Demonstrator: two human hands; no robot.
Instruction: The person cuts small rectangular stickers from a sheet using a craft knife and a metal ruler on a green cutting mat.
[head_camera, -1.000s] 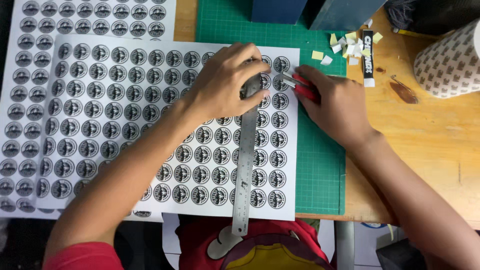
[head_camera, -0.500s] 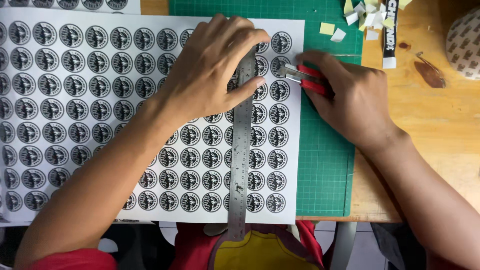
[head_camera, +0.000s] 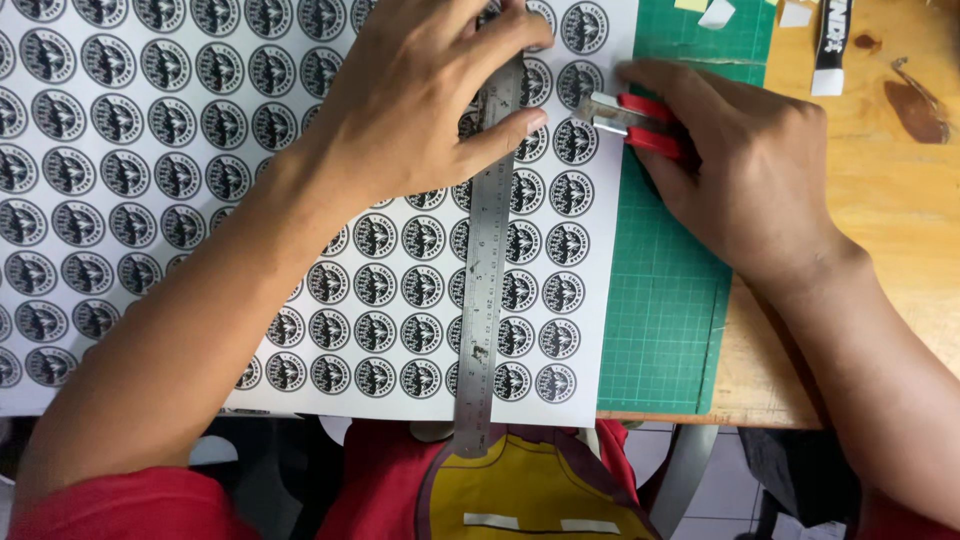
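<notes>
Pressing flat on the steel ruler (head_camera: 487, 250) w/ open left hand (head_camera: 420, 95), right hand (head_camera: 745, 175) grips red cutter (head_camera: 640, 122) just right of its long up-down edge.

The picture is bright and the light is soft and even. The white sheet of round stickers (head_camera: 300, 200) looks clean and white, with no burnt-out patches. The left hand (head_camera: 420, 90) throws a soft dark shadow on the sheet just under the wrist. The right hand (head_camera: 740, 170) throws a small shadow on the green mat (head_camera: 665, 320) beside it. The metal ruler (head_camera: 488, 270) shines a little, but its tiny marks can be made out. Most things look sharp. The stickers near the left edge of the sheet look a bit softer. Below the near edge of the wooden tabletop (head_camera: 900, 250) it is darker and a little fuzzy.
</notes>
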